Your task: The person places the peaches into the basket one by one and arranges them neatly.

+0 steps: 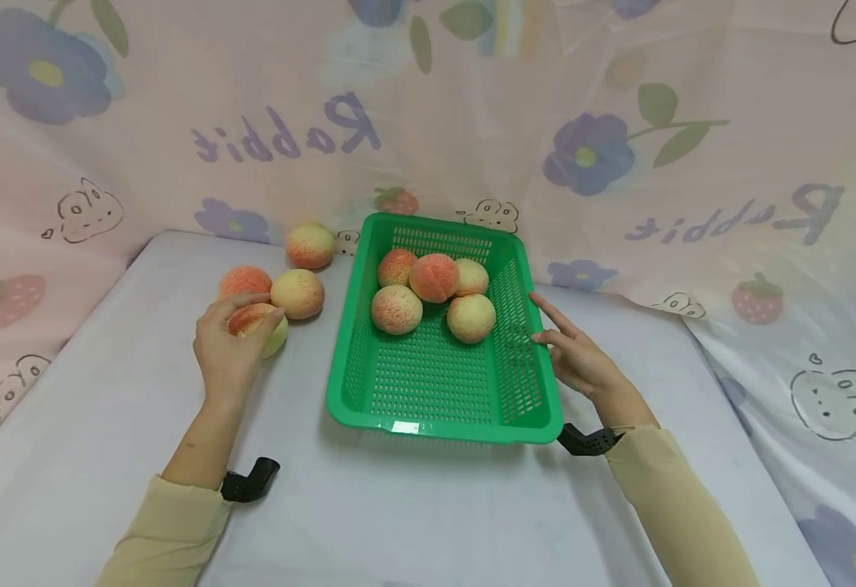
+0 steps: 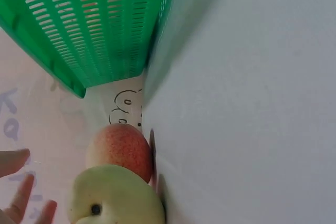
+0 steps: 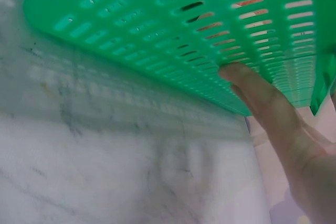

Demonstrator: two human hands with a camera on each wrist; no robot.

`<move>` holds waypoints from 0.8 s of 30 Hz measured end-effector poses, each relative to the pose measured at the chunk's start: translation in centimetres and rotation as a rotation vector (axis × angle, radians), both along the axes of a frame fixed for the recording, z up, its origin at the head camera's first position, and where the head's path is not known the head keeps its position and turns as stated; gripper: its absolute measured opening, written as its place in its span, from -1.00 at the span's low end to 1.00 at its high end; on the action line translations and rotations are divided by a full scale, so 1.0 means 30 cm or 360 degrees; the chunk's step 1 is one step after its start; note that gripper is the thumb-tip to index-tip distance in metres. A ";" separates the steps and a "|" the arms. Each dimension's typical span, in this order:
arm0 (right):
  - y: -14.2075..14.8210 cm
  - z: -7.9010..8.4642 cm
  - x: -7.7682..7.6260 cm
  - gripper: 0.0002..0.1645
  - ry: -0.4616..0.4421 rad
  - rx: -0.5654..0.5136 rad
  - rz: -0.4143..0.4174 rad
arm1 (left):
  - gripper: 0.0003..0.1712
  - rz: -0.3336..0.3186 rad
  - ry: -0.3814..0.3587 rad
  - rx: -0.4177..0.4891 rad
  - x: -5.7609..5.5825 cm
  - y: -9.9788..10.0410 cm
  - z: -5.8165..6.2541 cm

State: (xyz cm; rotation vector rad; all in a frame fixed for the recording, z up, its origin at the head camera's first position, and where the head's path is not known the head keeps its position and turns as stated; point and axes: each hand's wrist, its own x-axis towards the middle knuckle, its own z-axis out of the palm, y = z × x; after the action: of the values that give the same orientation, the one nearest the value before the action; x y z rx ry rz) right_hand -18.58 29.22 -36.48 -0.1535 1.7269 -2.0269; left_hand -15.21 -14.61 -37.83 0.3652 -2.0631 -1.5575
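My left hand (image 1: 227,342) reaches over a peach (image 1: 274,336) at the left, its thumb and fingers spread above the fruit. In the left wrist view its fingertips (image 2: 20,200) show apart from a pale green peach (image 2: 113,195). Close by lie a red peach (image 1: 244,281), a yellow peach (image 1: 299,294) and another peach (image 1: 311,246) farther back. My right hand (image 1: 578,359) touches the right side of the green basket (image 1: 443,430) with extended fingers; one finger (image 3: 257,90) lies along its slotted wall. Several peaches (image 1: 435,278) sit in the basket's far half.
The basket stands on a white-covered table (image 1: 289,522). A printed cloth (image 1: 457,122) hangs behind and at the sides. Each wrist wears a black camera mount (image 1: 252,481).
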 end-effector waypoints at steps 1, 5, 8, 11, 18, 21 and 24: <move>-0.002 -0.001 -0.002 -0.16 0.0002 -0.0003 -0.0002 | -0.67 0.0000 -0.0027 0.0019 0.000 -0.005 0.001; -0.004 -0.004 -0.005 -0.16 -0.0007 -0.0036 0.0016 | -0.53 -0.0044 -0.0207 0.0054 -0.003 -0.022 0.000; -0.005 -0.004 -0.005 -0.16 -0.0018 -0.0045 0.0044 | -0.43 -0.0076 -0.0343 0.0050 -0.007 -0.034 -0.008; -0.006 -0.001 -0.003 -0.17 -0.0022 -0.0034 0.0050 | -0.39 -0.0082 -0.0410 0.0046 -0.010 -0.042 -0.019; -0.013 0.003 -0.004 -0.16 -0.0047 -0.0032 0.0034 | -0.34 -0.0106 -0.0486 0.0009 -0.015 -0.053 -0.039; -0.012 0.005 -0.002 -0.16 -0.0056 -0.0024 0.0019 | -0.34 -0.0124 -0.0518 0.0023 -0.019 -0.052 -0.038; -0.010 0.005 -0.001 -0.15 -0.0070 -0.0030 0.0008 | -0.38 -0.0141 -0.0548 0.0076 -0.023 -0.048 -0.035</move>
State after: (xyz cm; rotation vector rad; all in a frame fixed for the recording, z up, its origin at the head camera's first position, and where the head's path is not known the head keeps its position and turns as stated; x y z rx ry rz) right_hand -18.62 28.93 -36.33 -0.1189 1.6795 -2.0284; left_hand -15.91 -16.04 -38.87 0.6032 -2.3293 -1.6952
